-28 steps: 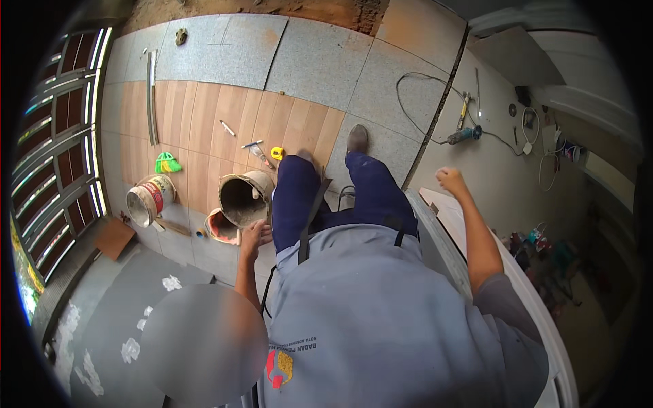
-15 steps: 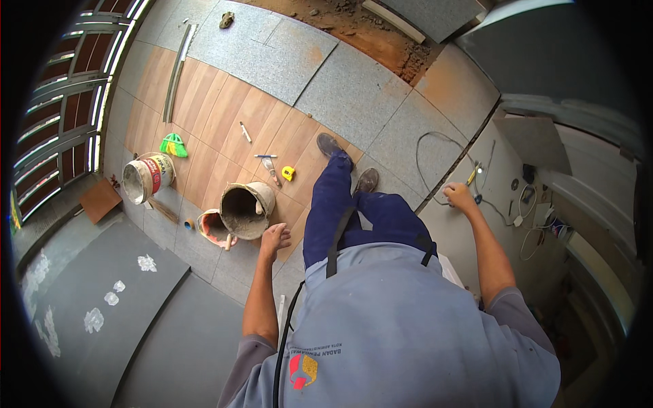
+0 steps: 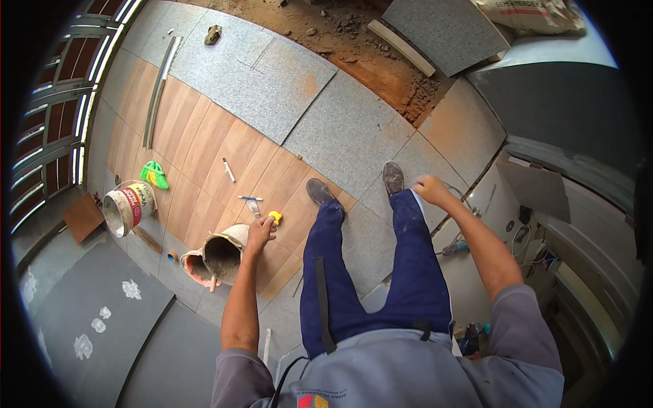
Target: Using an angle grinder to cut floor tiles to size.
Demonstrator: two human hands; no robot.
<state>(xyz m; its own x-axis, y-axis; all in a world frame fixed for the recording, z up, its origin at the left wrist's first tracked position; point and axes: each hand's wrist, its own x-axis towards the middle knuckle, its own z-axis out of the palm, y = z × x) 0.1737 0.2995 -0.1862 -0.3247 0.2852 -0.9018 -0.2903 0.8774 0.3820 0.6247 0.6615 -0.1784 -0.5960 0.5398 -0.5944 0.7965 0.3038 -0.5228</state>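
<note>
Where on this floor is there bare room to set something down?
Bare: wood-look tiles between the metal strip and the marker; grey tiles between the rock and the right shoe. Crowded: around the left hand, by the bucket and tape measure.

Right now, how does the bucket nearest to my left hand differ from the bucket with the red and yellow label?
The near bucket shows a dark grey inside, while the labelled bucket turns a pale grey round end to view. The near bucket's visible wall is plain; the labelled bucket's is printed in red and yellow. Both are round, with pale walls.
</note>
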